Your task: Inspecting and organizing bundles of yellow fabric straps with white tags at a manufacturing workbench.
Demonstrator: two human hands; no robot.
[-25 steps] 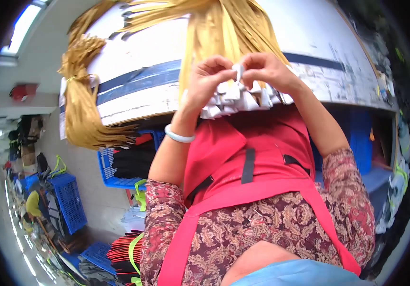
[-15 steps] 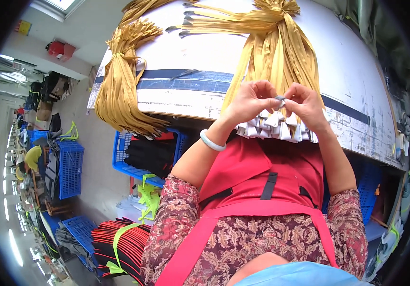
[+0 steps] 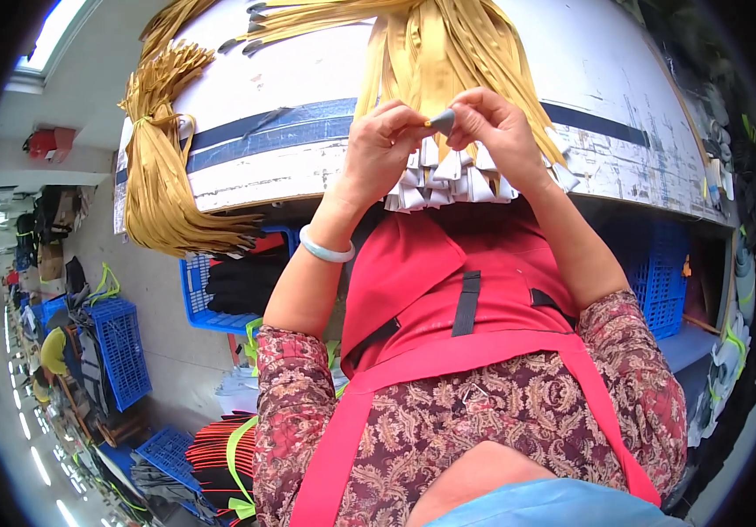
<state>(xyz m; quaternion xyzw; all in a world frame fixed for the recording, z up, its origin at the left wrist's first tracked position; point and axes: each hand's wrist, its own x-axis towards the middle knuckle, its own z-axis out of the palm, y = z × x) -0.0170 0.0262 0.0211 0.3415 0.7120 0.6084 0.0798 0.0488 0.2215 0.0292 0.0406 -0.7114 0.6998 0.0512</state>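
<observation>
Above the table's front edge, both hands are raised and meet at a small dark grey piece (image 3: 444, 121), folded to a cone shape. A bit of gold strap shows at its left end, where the thumb and finger of my left hand (image 3: 385, 145) pinch. My right hand (image 3: 501, 136) grips the grey piece from the right with thumb and fingers. Beneath my hands lies a thick bundle of gold straps (image 3: 430, 66); their folded white ends (image 3: 452, 180) hang over the edge by my red apron (image 3: 413, 272).
Another tied bundle of gold straps (image 3: 158, 167) droops over the table (image 3: 307, 167) at left. Several straps with dark grey tips (image 3: 255, 26) lie farther back. Blue crates stand under the table (image 3: 659, 281) and on the floor (image 3: 119, 351). A person (image 3: 54, 351) is far left.
The view has shifted, so the table sits higher and further left. Between my fingers the grey piece has turned and shows more, with a bit of gold at its end.
</observation>
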